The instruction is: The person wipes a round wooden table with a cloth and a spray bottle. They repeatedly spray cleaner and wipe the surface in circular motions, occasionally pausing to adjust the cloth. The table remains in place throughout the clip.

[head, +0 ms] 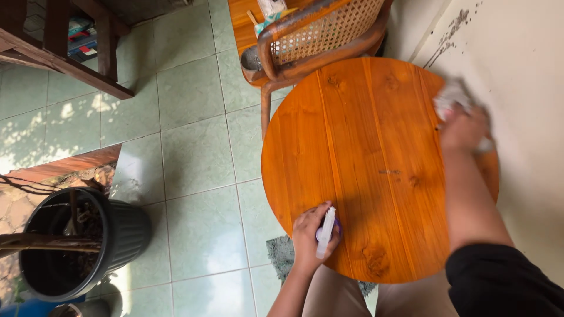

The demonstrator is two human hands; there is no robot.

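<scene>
A black sleeve [499,282] fills the near right corner, and from it the right arm is stretched across a round, orange-brown wooden counter [364,147]. At the far right edge, beside the pale wall [529,88], the right hand [464,126] is pressed flat on a crumpled white cloth [453,95], its grip closed on the cloth, blurred. At the near rim, the left hand [311,235] is wrapped around a small white spray bottle [326,230], laid low against the wood, seemingly parked within reach. A rattan chair [317,41] is tucked behind the counter. A black plant pot [82,240] stands on the green floor tiles [194,147], well apart.
</scene>
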